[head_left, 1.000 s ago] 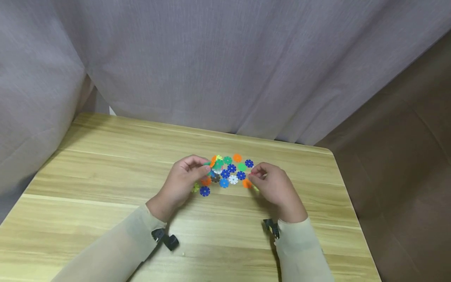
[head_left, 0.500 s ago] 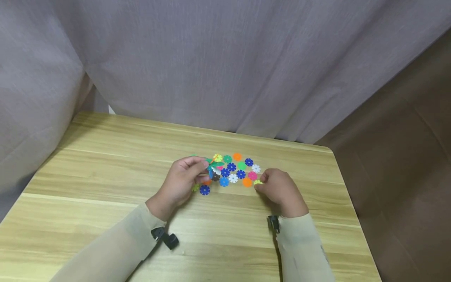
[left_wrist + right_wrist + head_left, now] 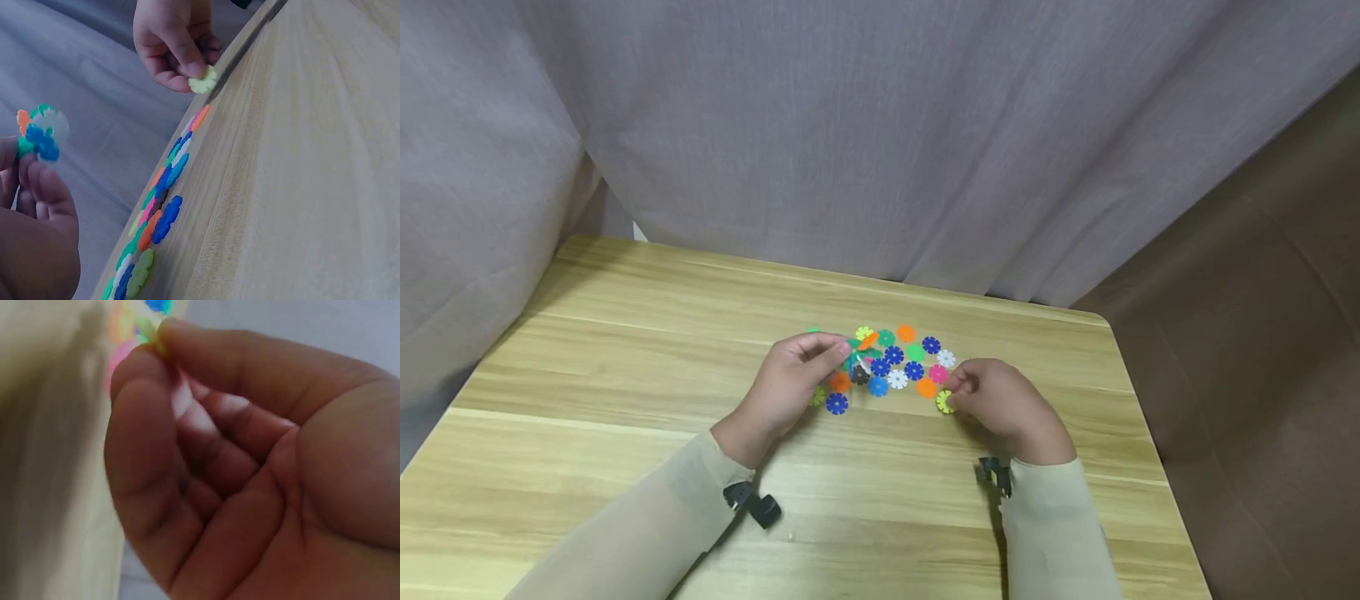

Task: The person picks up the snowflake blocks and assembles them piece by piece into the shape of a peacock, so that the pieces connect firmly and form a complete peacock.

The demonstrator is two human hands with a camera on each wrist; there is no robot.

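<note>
Head view: at a wooden table (image 3: 625, 333), a person's left hand (image 3: 786, 392) pinches a small cluster of joined plastic discs (image 3: 39, 132), lifted just above the left end of the loose discs (image 3: 895, 367) spread mid-table. The right hand (image 3: 1000, 404) pinches a yellow-green disc (image 3: 945, 402) at the spread's near right edge, low over the wood. The disc looks thin and is held only at its rim, so it could slip or twist; a hard push might break the cluster apart.
</note>
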